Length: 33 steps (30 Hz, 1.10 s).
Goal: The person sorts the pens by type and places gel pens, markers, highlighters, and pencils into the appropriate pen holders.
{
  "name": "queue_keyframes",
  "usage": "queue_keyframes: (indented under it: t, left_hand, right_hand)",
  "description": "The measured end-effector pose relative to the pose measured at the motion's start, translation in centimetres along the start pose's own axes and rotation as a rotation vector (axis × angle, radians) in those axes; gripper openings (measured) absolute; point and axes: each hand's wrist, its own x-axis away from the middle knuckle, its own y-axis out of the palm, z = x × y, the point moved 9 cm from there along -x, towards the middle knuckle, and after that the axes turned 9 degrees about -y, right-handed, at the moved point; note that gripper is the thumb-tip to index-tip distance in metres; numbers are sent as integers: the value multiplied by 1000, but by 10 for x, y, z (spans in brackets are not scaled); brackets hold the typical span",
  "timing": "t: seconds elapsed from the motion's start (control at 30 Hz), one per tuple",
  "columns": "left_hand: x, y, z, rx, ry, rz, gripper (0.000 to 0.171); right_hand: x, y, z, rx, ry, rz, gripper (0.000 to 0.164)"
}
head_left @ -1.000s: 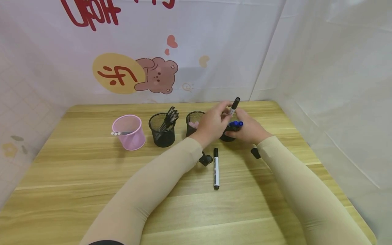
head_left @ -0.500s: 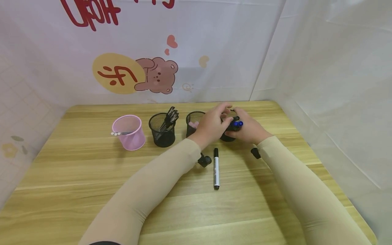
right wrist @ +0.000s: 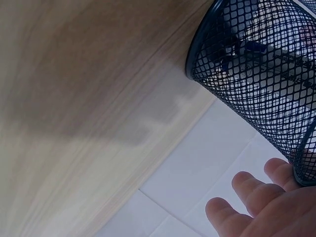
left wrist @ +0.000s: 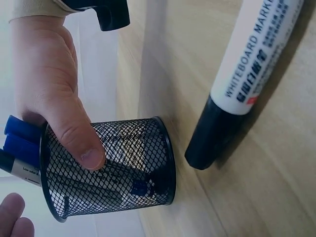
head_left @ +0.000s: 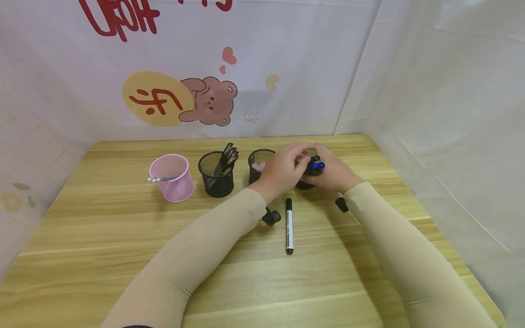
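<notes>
My right hand point(head_left: 336, 174) grips a black mesh pen holder point(head_left: 305, 185) at the back right; its thumb point(left wrist: 74, 131) presses the mesh wall in the left wrist view. Blue-capped markers point(left wrist: 22, 140) and a black-ended one point(left wrist: 22, 170) stick out past the rim. Through the mesh in the right wrist view, pale marker barrels point(right wrist: 276, 69) show inside. Over the holder's left side, my left hand point(head_left: 283, 171) bends loosely; its fingertips point(left wrist: 11, 210) are apart from the markers. A whiteboard marker point(head_left: 289, 230) with a black cap lies in front.
Left of my hands stand a mesh holder point(head_left: 253, 171) with pink items, another mesh holder point(head_left: 219, 186) of black pens, and a pink cup point(head_left: 179, 187) with white-tipped sticks. A white printed curtain point(head_left: 311, 68) rises behind the wooden table point(head_left: 246, 291).
The black-ended marker in my left hand has gone down into the mesh holder, and the left fingers have let go of it. The right hand stays on the holder.
</notes>
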Motion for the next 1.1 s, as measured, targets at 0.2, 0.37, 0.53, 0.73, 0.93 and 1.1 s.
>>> queue_keyframes:
  t: [0.2,0.37,0.53,0.73,0.93,1.1]
  left_hand:
    - [8,-1,3,19,23,-16,42]
    - [20,-4,7,9,42,-24,48]
    - [34,-7,8,-35,50,-29,52]
    - [49,-9,5,-20,36,-66,55]
    - [61,-6,0,-18,24,-113,57]
    - [69,-1,-8,-66,-14,-162,58]
  right_hand:
    - [0,1,-2,1,-19,-5,75]
    - [0,1,1,24,-3,-19,93]
    - [0,1,2,25,9,-29,100]
    - [1,0,2,18,27,-12,97]
    - [-1,-1,1,18,9,16,85]
    - [-1,-2,0,25,3,23,83]
